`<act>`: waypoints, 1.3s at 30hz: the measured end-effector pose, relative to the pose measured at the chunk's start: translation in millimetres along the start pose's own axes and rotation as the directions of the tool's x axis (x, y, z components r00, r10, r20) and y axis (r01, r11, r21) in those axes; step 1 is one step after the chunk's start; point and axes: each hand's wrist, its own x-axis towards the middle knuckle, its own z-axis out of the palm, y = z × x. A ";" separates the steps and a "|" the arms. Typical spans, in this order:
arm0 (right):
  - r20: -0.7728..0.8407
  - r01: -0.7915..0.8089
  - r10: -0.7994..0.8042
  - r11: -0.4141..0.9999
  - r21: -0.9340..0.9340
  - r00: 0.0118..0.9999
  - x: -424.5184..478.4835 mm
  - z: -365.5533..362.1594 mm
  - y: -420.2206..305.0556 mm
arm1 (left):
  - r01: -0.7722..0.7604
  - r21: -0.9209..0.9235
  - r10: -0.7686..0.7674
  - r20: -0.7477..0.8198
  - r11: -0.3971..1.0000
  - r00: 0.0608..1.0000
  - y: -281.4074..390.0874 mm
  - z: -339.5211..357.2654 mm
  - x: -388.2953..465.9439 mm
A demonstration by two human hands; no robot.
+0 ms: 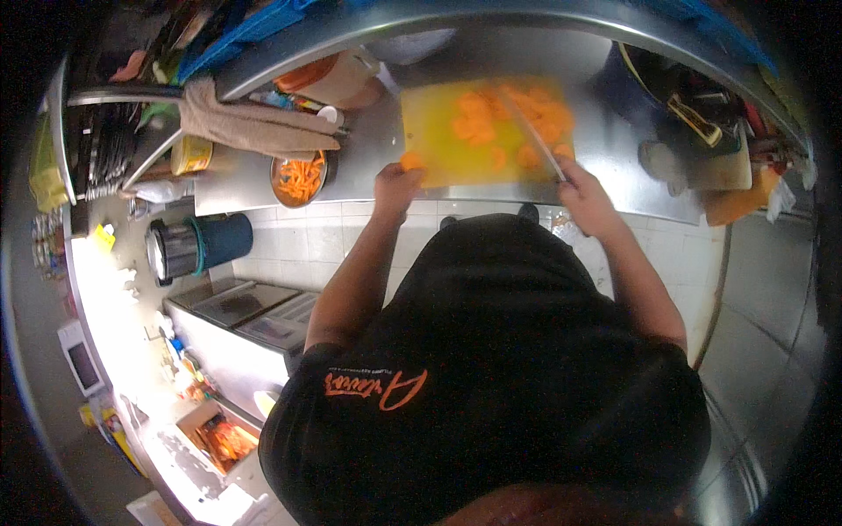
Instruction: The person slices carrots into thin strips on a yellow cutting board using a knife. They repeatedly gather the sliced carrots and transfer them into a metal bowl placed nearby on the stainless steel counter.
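On the steel counter lies a yellow cutting board [434, 141], strewn with cut orange pieces [475, 118] that look like carrot. My left hand [396, 187] is at the board's near left corner, fingers closed around an orange piece [412, 160]. At the near right corner my right hand [584, 196] grips the handle of a kitchen knife [534, 135]. Its blade slants up and left across the board, over the orange pieces. Motion blur softens the pieces and the blade. Left of the board, a metal bowl [273, 189] holds orange strips.
A brown towel [256, 125] hangs over a rail above the bowl. Beneath the shelf edge [421, 21] a white tub [348, 77] stands behind the board. On the right are a brush [694, 119] and several containers. A dark bin [220, 243] and a chest freezer [227, 342] are at left.
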 end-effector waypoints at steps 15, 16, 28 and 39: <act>0.179 0.041 0.051 0.879 -0.475 0.983 38.8 81.2 12.1 | -0.082 0.611 0.044 0.076 0.788 0.996 23.3 25.0 24.7; 0.188 0.045 0.054 0.874 -0.484 0.981 39.9 83.5 10.8 | -0.088 0.582 0.066 0.058 0.808 0.996 9.7 26.7 26.9; 0.238 0.048 0.140 0.763 -0.644 0.961 56.3 95.4 -52.8 | -0.501 0.735 0.515 0.241 0.457 0.823 -1.6 34.8 31.9; 0.297 0.117 0.179 0.643 -0.757 0.938 79.3 122.4 -59.2 | -0.593 0.706 0.503 0.377 0.388 0.778 -6.2 28.7 43.6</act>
